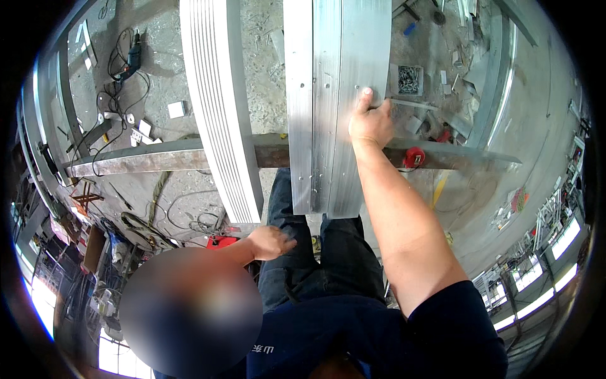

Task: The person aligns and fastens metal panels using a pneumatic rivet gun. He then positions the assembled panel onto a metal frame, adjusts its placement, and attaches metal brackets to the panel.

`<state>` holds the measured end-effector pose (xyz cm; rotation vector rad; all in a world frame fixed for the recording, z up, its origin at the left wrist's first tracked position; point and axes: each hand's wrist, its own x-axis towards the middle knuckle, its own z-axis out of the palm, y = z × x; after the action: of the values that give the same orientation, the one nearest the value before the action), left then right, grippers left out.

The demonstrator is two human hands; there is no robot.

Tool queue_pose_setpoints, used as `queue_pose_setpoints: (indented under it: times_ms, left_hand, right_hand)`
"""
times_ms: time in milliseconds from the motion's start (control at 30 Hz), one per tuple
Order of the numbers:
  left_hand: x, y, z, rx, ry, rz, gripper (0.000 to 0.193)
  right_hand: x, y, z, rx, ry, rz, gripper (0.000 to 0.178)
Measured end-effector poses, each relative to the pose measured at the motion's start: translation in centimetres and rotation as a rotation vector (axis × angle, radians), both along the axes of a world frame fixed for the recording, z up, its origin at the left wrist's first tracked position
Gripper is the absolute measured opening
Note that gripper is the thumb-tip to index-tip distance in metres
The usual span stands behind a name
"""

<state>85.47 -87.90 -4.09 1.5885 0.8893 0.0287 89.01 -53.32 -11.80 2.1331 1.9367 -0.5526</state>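
Observation:
A wide silver aluminium profile point(327, 126) lies lengthwise in front of me, with two long seams and several small holes along its top face. My right hand point(371, 123) is on its right edge, thumb on the top face and the other fingers curled over the side, partly hidden. Low at the left, my left hand point(273, 243) hangs by my trouser leg, loosely bent and holding nothing. To the left of the wide profile lies a ribbed white profile point(218, 101), apart from it. Both rest across a steel crossbar point(151, 158).
A corded drill point(132, 57) lies on the floor at the far left. At the right are a box of screws point(409, 80) and a red tape measure point(413, 157) by the crossbar. Cables point(148, 227) and scraps litter the floor; a steel frame rail point(495, 82) stands right.

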Motion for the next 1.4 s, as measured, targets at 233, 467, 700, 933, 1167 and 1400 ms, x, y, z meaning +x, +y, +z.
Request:
queue_pose_setpoints:
  times_ms: [233,467,700,933,1167,1400]
  left_hand:
    - [-5.2,12.4,-2.3,0.197,0.518,1.214,0.054]
    - [-4.5,22.6,-6.2,-0.299,0.491,1.81,0.116]
    - [-7.0,20.5,-7.5,-0.311,0.286,1.922,0.095]
    - [-9.9,16.5,-10.5,-0.052,0.279,1.772,0.085]
    - [-8.7,17.5,-9.3,0.147,0.73,1.652,0.067]
    - [-7.3,22.8,-8.4,0.059,0.126,1.695,0.064]
  right_hand:
    - [0.2,0.0,-0.3,0.017,0.014,-0.006,0.072]
    - [0.0,0.1,0.5,-0.019,-0.005,-0.015,0.074]
    - [-0.3,0.1,1.1,-0.041,-0.012,-0.028,0.076]
    - [-0.1,-0.1,0.1,-0.008,-0.018,0.01,0.076]
    - [0.1,-0.3,-0.1,0.073,-0.01,0.011,0.073]
    - [0.4,-0.3,-0.4,0.094,-0.008,0.023,0.068]
